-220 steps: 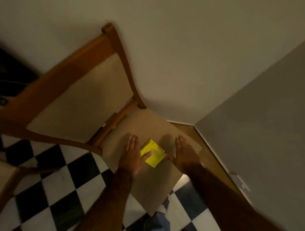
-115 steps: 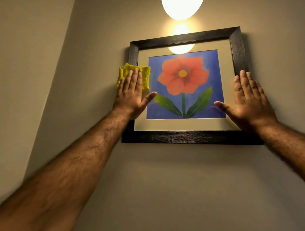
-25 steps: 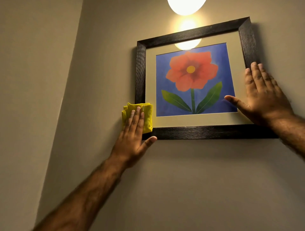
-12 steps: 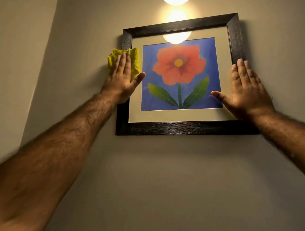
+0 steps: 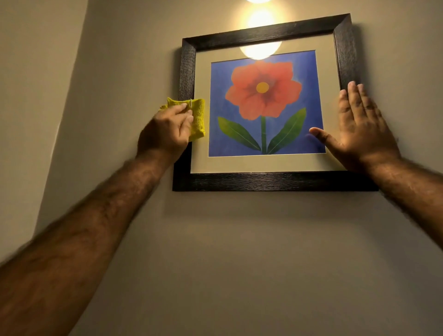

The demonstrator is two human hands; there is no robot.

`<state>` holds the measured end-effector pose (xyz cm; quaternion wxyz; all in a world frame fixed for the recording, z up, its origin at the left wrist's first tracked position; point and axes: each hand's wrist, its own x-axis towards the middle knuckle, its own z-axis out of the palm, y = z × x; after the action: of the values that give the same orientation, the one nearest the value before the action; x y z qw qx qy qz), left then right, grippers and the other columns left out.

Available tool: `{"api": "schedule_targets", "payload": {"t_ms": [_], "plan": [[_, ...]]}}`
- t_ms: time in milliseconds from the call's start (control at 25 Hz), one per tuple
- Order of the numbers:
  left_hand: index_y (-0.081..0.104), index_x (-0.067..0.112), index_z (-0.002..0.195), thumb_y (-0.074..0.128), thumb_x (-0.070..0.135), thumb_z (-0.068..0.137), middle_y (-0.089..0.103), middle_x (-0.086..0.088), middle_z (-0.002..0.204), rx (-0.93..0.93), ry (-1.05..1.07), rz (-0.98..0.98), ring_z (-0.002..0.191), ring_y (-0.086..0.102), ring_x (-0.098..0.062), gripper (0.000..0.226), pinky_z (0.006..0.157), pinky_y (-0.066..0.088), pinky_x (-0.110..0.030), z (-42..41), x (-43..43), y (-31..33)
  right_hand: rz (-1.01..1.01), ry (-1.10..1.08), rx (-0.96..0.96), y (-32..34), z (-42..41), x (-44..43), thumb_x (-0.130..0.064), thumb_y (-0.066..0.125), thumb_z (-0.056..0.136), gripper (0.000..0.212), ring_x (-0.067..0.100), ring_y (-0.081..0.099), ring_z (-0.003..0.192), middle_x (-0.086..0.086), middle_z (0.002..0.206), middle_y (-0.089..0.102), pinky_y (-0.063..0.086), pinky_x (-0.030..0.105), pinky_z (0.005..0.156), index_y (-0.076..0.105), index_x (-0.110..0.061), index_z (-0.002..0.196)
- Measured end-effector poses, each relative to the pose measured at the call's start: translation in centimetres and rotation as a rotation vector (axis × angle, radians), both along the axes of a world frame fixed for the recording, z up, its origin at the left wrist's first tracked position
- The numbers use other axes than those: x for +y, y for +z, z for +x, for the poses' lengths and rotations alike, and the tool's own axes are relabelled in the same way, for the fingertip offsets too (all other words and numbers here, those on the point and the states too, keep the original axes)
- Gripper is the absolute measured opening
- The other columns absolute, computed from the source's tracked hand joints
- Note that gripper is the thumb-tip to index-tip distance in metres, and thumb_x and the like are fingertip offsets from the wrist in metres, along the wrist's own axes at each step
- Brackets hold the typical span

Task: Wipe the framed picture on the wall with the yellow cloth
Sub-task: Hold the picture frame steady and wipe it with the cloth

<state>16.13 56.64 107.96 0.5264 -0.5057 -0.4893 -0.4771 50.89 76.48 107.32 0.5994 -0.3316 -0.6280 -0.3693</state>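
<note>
A framed picture (image 5: 263, 181) with a dark wooden frame, cream mat and a red flower on blue hangs on the beige wall. My left hand (image 5: 165, 132) grips the folded yellow cloth (image 5: 197, 117) with curled fingers and presses it on the frame's left side at mid height. The cloth overlaps the frame and the mat. My right hand (image 5: 362, 134) lies flat with fingers spread on the picture's right side, thumb on the glass near the blue print's lower right corner.
A lit lamp (image 5: 259, 1) shines at the top edge above the picture, and its glare reflects in the glass near the top. A wall corner (image 5: 64, 115) runs down on the left. Bare wall stretches below the frame.
In the last half second my left hand slid the cloth down the frame's left side from the upper corner to mid height and curled around it. My right hand stayed on the right side.
</note>
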Motion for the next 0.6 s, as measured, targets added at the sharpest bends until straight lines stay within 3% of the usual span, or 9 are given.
{"api": "schedule_targets", "payload": {"t_ms": [80, 200, 280, 360, 480, 600], "plan": [[0.075, 0.013, 0.12, 0.067, 0.019, 0.092, 0.069, -0.006, 0.134, -0.031, -0.032, -0.036, 0.122, 0.065, -0.027, 0.029, 0.107, 0.051, -0.038, -0.3, -1.4, 1.6, 0.006, 0.0, 0.0, 0.0, 0.0, 0.1, -0.084, 0.023, 0.088, 0.109, 0.026, 0.002, 0.161, 0.013, 0.173, 0.001, 0.008, 0.044, 0.13, 0.007, -0.006, 0.162], [0.076, 0.023, 0.113, 0.081, 0.023, 0.081, 0.069, -0.006, 0.128, -0.176, -0.106, -0.092, 0.118, 0.064, -0.025, 0.032, 0.101, 0.054, -0.039, 0.0, -2.6, 3.3, 0.01, -0.002, -0.001, 0.1, 0.1, 0.2, -0.084, 0.022, 0.088, 0.109, 0.026, 0.002, 0.161, 0.013, 0.173, 0.001, 0.008, 0.044, 0.13, 0.007, -0.006, 0.162], [0.062, 0.024, 0.132, 0.086, 0.03, 0.075, 0.056, -0.012, 0.142, -0.285, -0.015, -0.096, 0.13, 0.053, -0.031, 0.063, 0.105, 0.05, -0.043, -0.2, -2.8, 4.5, 0.013, 0.001, -0.002, 0.1, 0.1, 0.3, -0.085, 0.022, 0.088, 0.11, 0.027, 0.002, 0.161, 0.013, 0.173, 0.002, 0.01, 0.045, 0.13, 0.007, -0.005, 0.162], [0.046, 0.016, 0.146, 0.089, 0.036, 0.069, 0.051, -0.015, 0.149, -0.501, -0.08, -0.195, 0.132, 0.051, -0.034, 0.091, 0.105, 0.05, -0.047, -0.8, -3.2, 5.3, 0.019, 0.006, -0.001, 0.0, 0.0, 0.3, -0.085, 0.022, 0.087, 0.11, 0.027, 0.003, 0.161, 0.014, 0.173, 0.003, 0.01, 0.046, 0.13, 0.008, -0.005, 0.162], [0.061, 0.008, 0.127, 0.089, 0.035, 0.068, 0.066, -0.012, 0.131, -0.692, -0.344, -0.326, 0.11, 0.062, -0.027, 0.071, 0.077, 0.058, -0.042, -1.5, -3.4, 5.7, 0.012, 0.014, 0.0, 0.0, -0.1, 0.0, -0.085, 0.023, 0.087, 0.111, 0.028, 0.003, 0.161, 0.015, 0.173, 0.003, 0.01, 0.046, 0.13, 0.008, -0.005, 0.162], [0.064, 0.008, 0.119, 0.088, 0.035, 0.07, 0.068, -0.01, 0.124, -0.668, -0.37, -0.32, 0.108, 0.064, -0.027, 0.061, 0.073, 0.056, -0.041, -1.5, -3.3, 5.4, -0.015, 0.0, -0.008, -0.2, 0.0, -0.4, -0.084, 0.024, 0.087, 0.11, 0.028, 0.002, 0.161, 0.014, 0.173, 0.002, 0.008, 0.047, 0.13, 0.006, -0.005, 0.162]]}}
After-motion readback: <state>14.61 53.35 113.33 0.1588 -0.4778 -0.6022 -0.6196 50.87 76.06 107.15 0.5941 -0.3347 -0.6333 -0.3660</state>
